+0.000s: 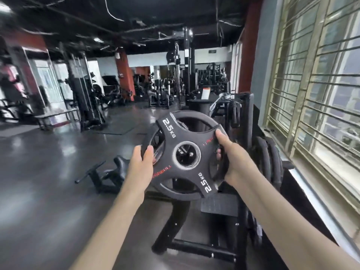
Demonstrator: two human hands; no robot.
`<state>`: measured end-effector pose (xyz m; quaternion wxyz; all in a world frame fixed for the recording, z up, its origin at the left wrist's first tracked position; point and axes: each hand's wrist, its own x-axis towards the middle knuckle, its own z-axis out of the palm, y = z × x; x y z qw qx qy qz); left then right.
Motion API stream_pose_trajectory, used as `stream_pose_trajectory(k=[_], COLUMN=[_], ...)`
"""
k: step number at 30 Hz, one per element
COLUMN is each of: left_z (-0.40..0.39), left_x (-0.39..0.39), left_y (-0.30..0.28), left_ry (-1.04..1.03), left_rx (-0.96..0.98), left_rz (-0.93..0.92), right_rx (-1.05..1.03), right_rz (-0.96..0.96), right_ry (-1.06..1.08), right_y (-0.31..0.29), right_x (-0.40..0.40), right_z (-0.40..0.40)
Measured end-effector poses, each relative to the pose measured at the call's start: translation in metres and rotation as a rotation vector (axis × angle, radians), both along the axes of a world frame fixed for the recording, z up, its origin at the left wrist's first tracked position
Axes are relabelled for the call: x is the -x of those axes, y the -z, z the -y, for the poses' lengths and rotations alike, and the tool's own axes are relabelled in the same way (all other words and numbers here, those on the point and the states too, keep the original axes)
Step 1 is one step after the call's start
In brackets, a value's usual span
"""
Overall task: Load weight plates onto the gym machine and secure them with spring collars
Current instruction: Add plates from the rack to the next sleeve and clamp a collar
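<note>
Two hands on one plate. My left hand (pixel 141 160) grips the rim at about 9 o'clock, thumb on the near face, fingers curled through the cut-out behind. The weight plate (pixel 187 154), black, three-spoked, marked 2.5 kg twice, is held upright in the air in front of me, face toward me, its centre hole (pixel 187 155) open. Through the hole I see what may be the tip of a peg, but I cannot tell whether the plate is on it or only lined up with it. My right hand (pixel 229 152) clamps the rim at about 3 o'clock, thumb on the front, fingers wrapped behind.

Step, as I judge it: carrying or aligning the first small plate; collar step not begun.

At 3 to 4 o'clock of the plate, more black plates (pixel 269 160) stand on the black rack (pixel 194 248) beside the window (pixel 315 90). At 1 o'clock, farther back, something coiled and silvery (pixel 225 95) sits on top of a post, possibly a spring collar.

Next move calls for: hole squared to the peg, plate pushed on level with both hands, then one hand freed for the collar.
</note>
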<state>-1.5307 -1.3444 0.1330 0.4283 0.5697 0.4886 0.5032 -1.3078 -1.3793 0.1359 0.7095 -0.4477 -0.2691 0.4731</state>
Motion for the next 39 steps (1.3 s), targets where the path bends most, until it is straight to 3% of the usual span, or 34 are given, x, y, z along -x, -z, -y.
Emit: stream_pose_trajectory(k=[12,16,23,26,30,39], left_z=[-0.004,-0.013,-0.035,-0.048,-0.057,-0.112], left_x=[0.111,0.122,0.135,0.133,0.125,0.093], left_y=[0.036,0.037,0.059,0.072,0.068,0.068], left_ry=[-0.165,-0.047,0.138,0.195,0.162,0.173], left_rx=[0.350,0.522,0.704,0.696,0.631,0.602], left_rz=[0.013,0.175,0.275,0.391,0.263,0.341], right_rx=[0.065,0.053,0.057,-0.009,-0.044,-0.004], right_rz=[0.017,0.099,0.190,0.297,0.330,0.342], right_ry=[-0.112,-0.083,0.054,0.079,0.091,0.082], right_y=[0.056,0.063,0.074,0.075,0.078,0.087], right_x=[0.122,0.137,0.158,0.162,0.160,0.136], right_z=[-0.025,-0.030,-0.022,-0.015,-0.018,-0.055])
